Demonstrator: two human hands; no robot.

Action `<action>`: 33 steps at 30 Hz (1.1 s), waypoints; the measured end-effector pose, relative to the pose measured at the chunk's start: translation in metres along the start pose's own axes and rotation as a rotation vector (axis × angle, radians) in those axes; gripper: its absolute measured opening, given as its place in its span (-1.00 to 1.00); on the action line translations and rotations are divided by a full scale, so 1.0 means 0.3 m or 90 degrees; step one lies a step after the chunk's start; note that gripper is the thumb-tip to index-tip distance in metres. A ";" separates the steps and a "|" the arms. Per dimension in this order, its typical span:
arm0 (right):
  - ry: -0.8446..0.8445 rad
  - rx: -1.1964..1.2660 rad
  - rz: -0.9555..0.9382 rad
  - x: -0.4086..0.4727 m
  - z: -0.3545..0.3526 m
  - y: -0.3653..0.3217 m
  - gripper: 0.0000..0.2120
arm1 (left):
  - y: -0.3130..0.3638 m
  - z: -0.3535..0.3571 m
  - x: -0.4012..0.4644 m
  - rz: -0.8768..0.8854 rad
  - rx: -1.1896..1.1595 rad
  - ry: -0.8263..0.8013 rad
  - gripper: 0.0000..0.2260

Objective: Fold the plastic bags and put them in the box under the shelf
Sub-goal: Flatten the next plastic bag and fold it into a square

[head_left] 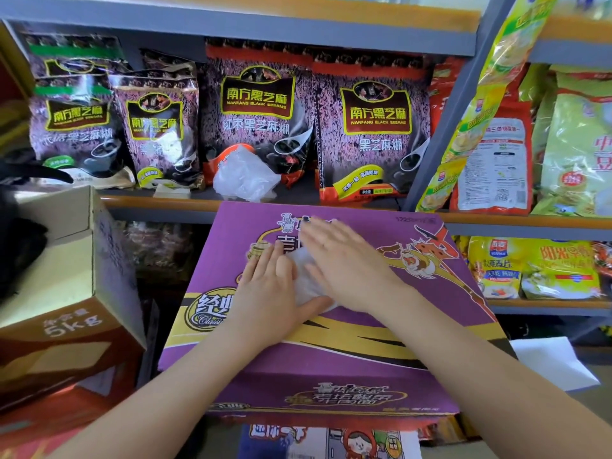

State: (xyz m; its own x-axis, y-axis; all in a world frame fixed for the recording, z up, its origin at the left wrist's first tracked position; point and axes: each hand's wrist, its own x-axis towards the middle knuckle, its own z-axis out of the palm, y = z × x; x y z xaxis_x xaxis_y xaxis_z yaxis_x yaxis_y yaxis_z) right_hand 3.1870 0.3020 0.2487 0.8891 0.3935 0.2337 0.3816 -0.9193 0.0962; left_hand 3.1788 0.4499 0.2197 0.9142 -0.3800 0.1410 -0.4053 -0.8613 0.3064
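Both hands flat on a small clear plastic bag [303, 276], mid-frame!
Left hand [270, 293] and right hand [344, 260] press it, fingers straight and together, onto the purple cardboard box [331, 342]; another crumpled clear plastic bag [245, 175] sits on the shelf [159, 203] above.

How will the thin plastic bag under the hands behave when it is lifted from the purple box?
The plastic bag looks thin and crinkled, so it is probably floppy and very light. Both flat hands, left and right, press it on the glossy purple box; it may slide or unfold when released.

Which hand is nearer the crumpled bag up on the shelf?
Right hand: its fingertips reach closest below the crumpled bag. Left hand lies lower.
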 end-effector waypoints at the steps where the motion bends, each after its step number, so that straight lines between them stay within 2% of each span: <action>1: -0.079 0.050 -0.004 -0.010 0.010 -0.005 -0.49 | 0.000 0.000 -0.006 0.006 -0.004 0.025 -0.19; 2: -0.160 0.079 0.020 -0.019 0.018 0.004 -0.46 | 0.001 -0.005 -0.013 0.013 -0.001 0.023 -0.14; 3: -0.197 0.087 0.041 -0.026 0.021 0.023 -0.44 | 0.001 -0.011 -0.020 0.014 0.017 0.000 -0.12; 7: -0.226 0.112 0.095 -0.047 0.034 0.082 -0.45 | 0.004 -0.043 -0.022 -0.013 0.063 -0.086 -0.21; 10: -0.222 0.113 0.101 -0.047 0.045 0.084 -0.47 | 0.037 -0.081 0.015 0.007 0.087 -0.070 -0.35; 13: -0.214 0.126 0.097 -0.047 0.046 0.087 -0.48 | 0.083 -0.074 0.061 0.122 0.089 -0.012 -0.29; 16: -0.219 0.126 0.098 -0.052 0.042 0.087 -0.50 | 0.066 -0.022 0.075 0.156 0.075 -0.066 -0.31; 22: -0.207 0.137 0.103 -0.059 0.037 0.084 -0.50 | -0.012 -0.021 0.022 0.151 0.118 -0.106 -0.16; 27: -0.139 0.069 -0.040 -0.085 0.009 0.073 -0.53 | -0.036 -0.045 -0.011 0.170 0.123 -0.128 -0.15; 31: -0.175 0.113 0.005 -0.158 0.000 0.096 -0.48 | -0.025 -0.065 -0.057 0.231 0.090 -0.151 -0.03; 33: -0.181 0.148 0.045 -0.220 -0.013 0.109 -0.44 | 0.002 -0.067 -0.081 0.283 0.070 -0.168 -0.04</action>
State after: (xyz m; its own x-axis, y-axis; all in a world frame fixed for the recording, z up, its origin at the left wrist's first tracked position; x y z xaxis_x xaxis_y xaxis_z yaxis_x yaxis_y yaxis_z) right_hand 3.1400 0.2459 0.2401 0.9374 0.3448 -0.0494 0.3352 -0.9316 -0.1405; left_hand 3.1564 0.4654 0.2353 0.6304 -0.7762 -0.0116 -0.7638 -0.6229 0.1691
